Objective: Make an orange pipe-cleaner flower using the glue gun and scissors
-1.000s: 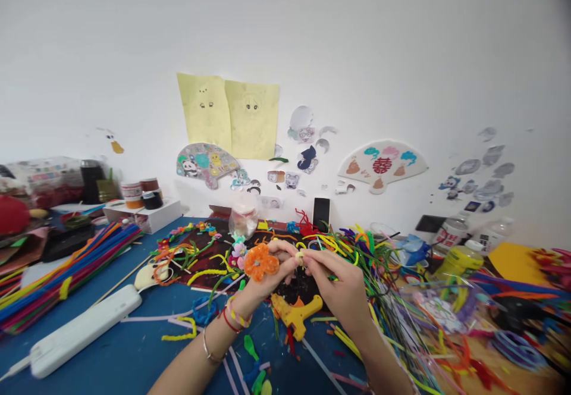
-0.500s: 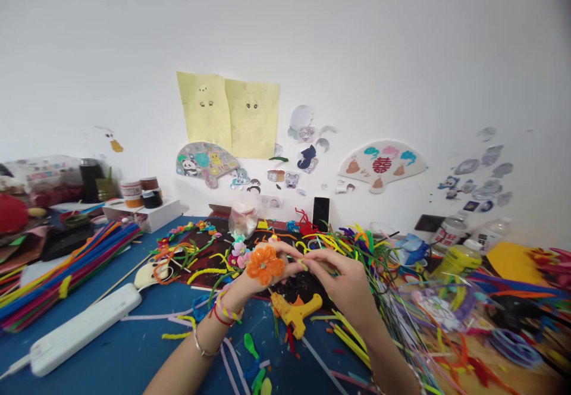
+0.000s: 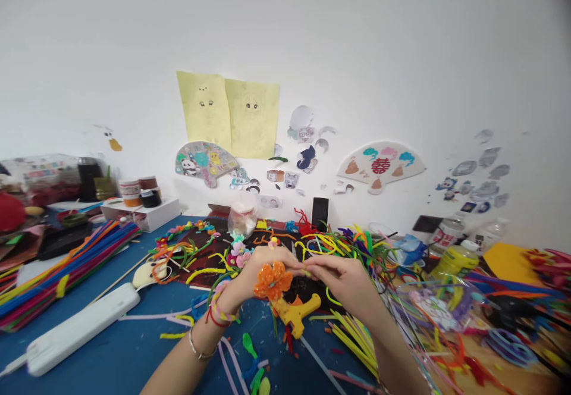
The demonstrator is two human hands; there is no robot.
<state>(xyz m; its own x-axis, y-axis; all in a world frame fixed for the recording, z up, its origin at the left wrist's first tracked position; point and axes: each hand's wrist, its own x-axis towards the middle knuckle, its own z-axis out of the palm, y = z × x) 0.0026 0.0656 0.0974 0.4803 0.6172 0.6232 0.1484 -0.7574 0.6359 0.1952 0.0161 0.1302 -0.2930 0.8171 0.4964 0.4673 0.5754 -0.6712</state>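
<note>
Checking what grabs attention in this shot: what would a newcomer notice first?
Probably the orange pipe-cleaner flower at the left hand, mid-frame, with the right hand meeting the left at the fingertips above a yellow glue gun. Next, the multicoloured bundle of pipe cleaners on the left of the blue table. Higher up, the painted paper fan stands out on the white wall.

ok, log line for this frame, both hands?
left hand: holds orange pipe-cleaner flower | right hand: fingers pinch yellow pipe-cleaner end | beneath hands: yellow hot glue gun
</note>
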